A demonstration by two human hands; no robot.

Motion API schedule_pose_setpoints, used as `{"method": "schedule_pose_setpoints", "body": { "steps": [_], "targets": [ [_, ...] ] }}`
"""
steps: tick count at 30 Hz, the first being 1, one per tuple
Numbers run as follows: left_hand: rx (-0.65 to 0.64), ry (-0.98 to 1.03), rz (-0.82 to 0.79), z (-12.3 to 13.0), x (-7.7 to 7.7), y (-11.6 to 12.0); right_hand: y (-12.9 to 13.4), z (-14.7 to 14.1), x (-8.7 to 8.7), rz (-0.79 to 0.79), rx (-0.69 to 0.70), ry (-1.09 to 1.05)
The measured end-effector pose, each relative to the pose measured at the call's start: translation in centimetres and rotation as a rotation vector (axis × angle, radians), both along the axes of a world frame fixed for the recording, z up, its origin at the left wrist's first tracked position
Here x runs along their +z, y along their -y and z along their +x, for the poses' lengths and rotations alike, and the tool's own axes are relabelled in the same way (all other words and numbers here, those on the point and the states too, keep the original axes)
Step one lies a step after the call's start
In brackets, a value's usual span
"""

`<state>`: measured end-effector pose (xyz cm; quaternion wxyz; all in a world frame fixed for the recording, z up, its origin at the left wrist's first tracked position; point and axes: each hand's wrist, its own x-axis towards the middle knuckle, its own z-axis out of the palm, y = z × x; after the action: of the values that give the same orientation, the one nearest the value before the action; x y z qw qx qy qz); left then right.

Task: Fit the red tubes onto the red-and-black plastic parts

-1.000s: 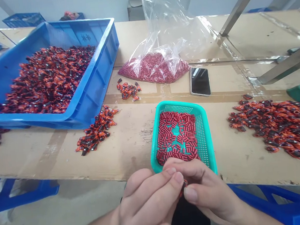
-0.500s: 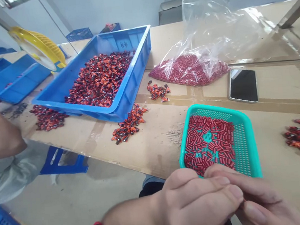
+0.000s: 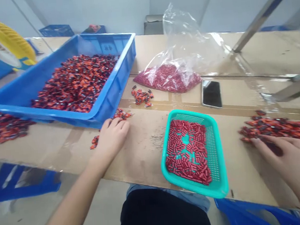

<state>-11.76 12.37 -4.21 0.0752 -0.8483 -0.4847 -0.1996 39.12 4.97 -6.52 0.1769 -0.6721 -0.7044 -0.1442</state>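
Observation:
My left hand (image 3: pixel 113 135) lies palm down over a small pile of orange-and-black parts (image 3: pixel 122 114) beside the big blue crate (image 3: pixel 104 107), its fingers spread a little and covering much of the pile. Over on the right, my right hand (image 3: pixel 287 156) reaches into a larger heap of the same orange-and-black parts (image 3: pixel 279 124). Its thumb and forefinger tips close together at the heap's near edge; what lies between them is hidden. Between the hands stands a green basket (image 3: pixel 220 155) holding many short dark-red tubes (image 3: pixel 187 151).
Beyond the basket are a clear bag of red tubes (image 3: pixel 168 78), a phone (image 3: pixel 211 93) and a small cluster of orange-and-black parts (image 3: pixel 142 96). A yellow fan (image 3: pixel 9 40) stands at left. A metal post (image 3: pixel 257 22) rises at right. Blue stools (image 3: pixel 27 181) show below the table edge.
My hands were together in front of the basket and have moved apart, the left to the pile by the crate, the right to the heap. The view has shifted right.

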Motion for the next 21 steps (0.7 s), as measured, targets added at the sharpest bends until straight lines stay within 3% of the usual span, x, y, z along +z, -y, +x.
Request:
{"method": "schedule_pose_setpoints", "body": {
  "steps": [3, 5, 8, 11, 13, 17, 21],
  "targets": [
    [-0.037, 0.062, -0.017, -0.2, -0.9, -1.0, 0.6, -2.1, 1.4, 0.081, -0.033, 0.064],
    [-0.058, 0.119, -0.016, 0.1, -0.9, -1.0, 1.2, -4.6, 2.4, 0.098, 0.038, 0.047],
    [-0.103, 0.251, 0.01, 1.3, -0.3, 0.1, 2.0, -9.6, 4.0, -0.029, 0.337, -0.06],
    [-0.171, 0.498, -0.084, 3.2, 0.9, 2.0, 2.1, -14.0, 4.9, -0.336, 0.632, -0.157],
    [-0.224, 0.69, -0.246, 4.5, 1.6, 3.2, 1.9, -15.8, 4.8, -0.45, 0.679, -0.111],
    [-0.336, 0.934, -0.537, 6.0, 2.2, 4.9, 1.2, -17.1, 3.7, -0.484, 0.698, -0.061],
    [-0.353, 0.959, -0.585, 6.7, 2.5, 6.1, 1.0, -16.9, 3.1, -0.486, 0.718, -0.056]
  ]
}}
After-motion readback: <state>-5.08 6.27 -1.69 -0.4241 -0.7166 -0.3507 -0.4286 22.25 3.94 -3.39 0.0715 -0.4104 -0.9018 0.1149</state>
